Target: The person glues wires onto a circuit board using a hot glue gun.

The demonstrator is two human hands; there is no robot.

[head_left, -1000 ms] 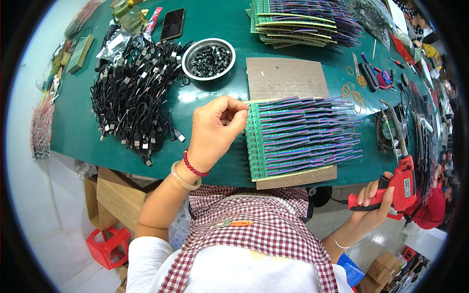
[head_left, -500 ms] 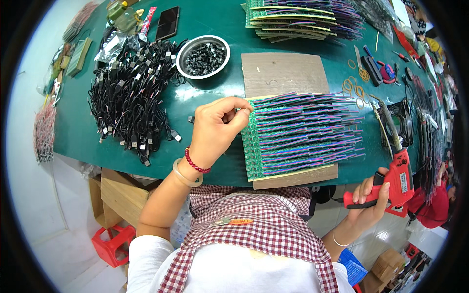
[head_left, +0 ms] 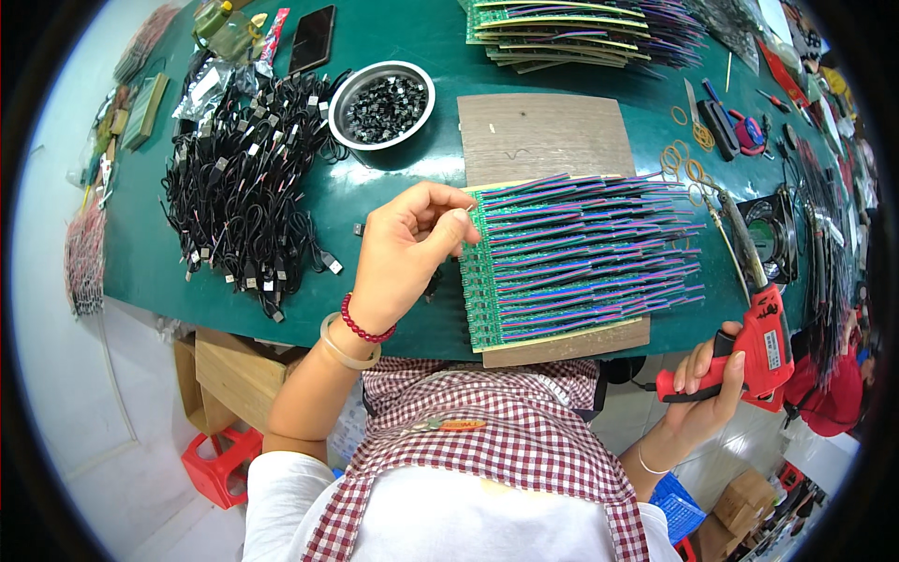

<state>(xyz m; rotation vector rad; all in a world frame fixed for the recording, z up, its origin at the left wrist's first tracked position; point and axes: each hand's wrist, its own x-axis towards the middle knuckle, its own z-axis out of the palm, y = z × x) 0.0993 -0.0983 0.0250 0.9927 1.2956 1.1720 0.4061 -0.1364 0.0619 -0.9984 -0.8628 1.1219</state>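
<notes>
My left hand (head_left: pixel 405 245) is at the upper left corner of a green circuit board panel (head_left: pixel 478 309), thumb and forefinger curled together at its edge. Whatever is between those fingertips is too small to make out. Rows of thin wires (head_left: pixel 581 253), dark with blue and pink edges, run rightward from the panel. Beneath my left palm a small black piece (head_left: pixel 433 285) partly shows; I cannot tell if it is held. My right hand (head_left: pixel 712 375) is closed around the handle of a red soldering gun (head_left: pixel 770 348), its long metal barrel pointing up and away.
A wooden board (head_left: pixel 548 140) lies under the panel. To the left are a steel bowl (head_left: pixel 333 110) of small black parts and a heap of black USB cables (head_left: pixel 234 187). More wired panels (head_left: pixel 562 42) are stacked behind. A round fan-like device (head_left: pixel 770 234) stands beside the gun's barrel.
My left thumb and forefinger have shifted slightly, and a black piece now shows beneath the palm. The view has moved a little. My right hand keeps its grip on the soldering gun.
</notes>
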